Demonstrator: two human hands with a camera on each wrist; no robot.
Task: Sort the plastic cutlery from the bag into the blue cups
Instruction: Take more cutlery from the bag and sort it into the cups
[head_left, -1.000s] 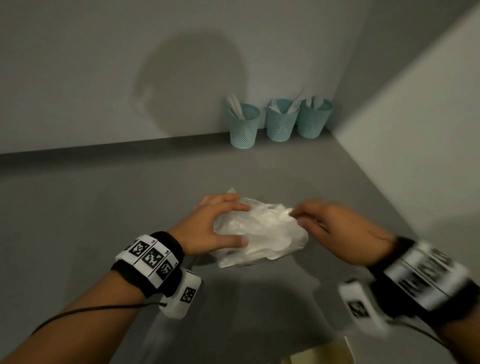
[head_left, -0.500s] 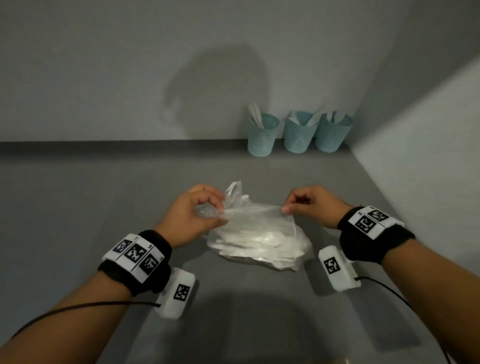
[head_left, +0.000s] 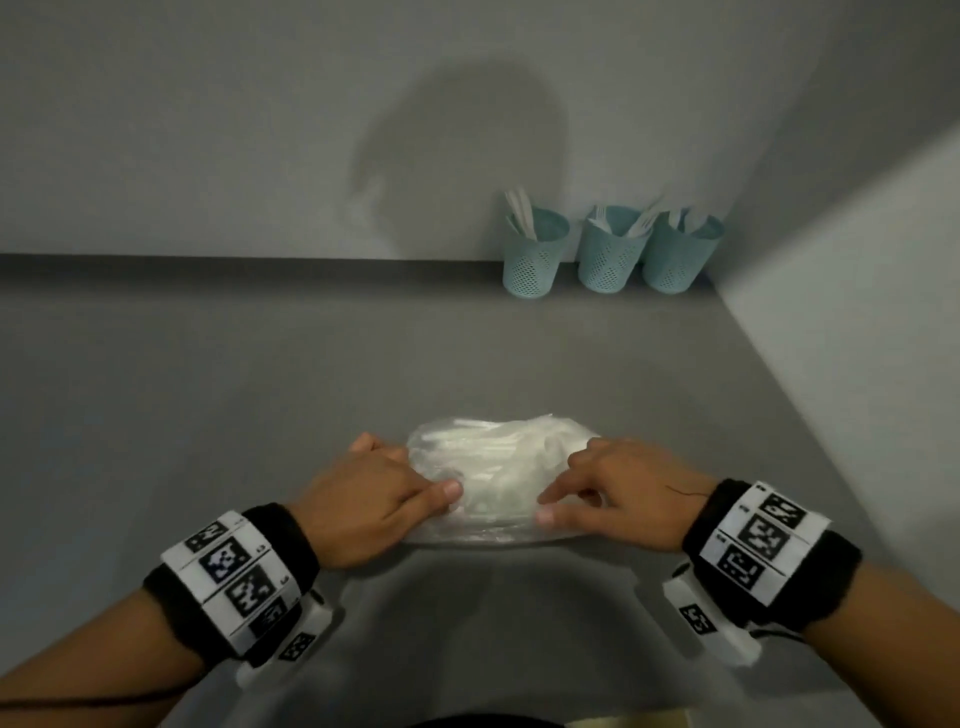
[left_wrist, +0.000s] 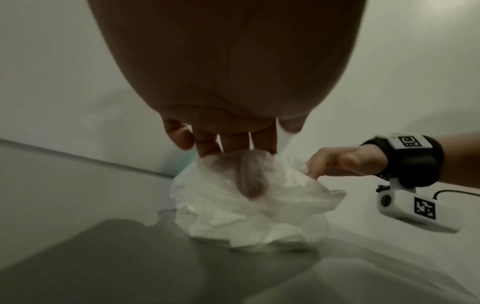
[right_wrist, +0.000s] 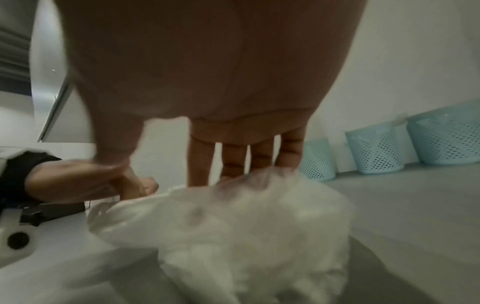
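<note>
A clear plastic bag (head_left: 498, 467) full of white plastic cutlery lies on the grey counter (head_left: 260, 415) in front of me. My left hand (head_left: 441, 491) grips the bag's left side, thumb on top and fingers curled around the film (left_wrist: 233, 156). On the bag's right side my right hand (head_left: 545, 506) pinches the film between thumb and forefinger, its fingertips showing through the plastic (right_wrist: 233, 174). Three blue perforated cups (head_left: 532, 260), (head_left: 610, 254), (head_left: 675, 254) stand in a row at the back right corner, each with some white cutlery in it.
A grey wall runs along the back of the counter and a white wall (head_left: 831, 338) closes off the right side next to the cups. A strip of something beige (head_left: 623, 723) shows at the bottom edge.
Both hands have come down from holding the bag's mouth stretched apart in the air. They now lie low on the bag's two sides, nearer to me.
</note>
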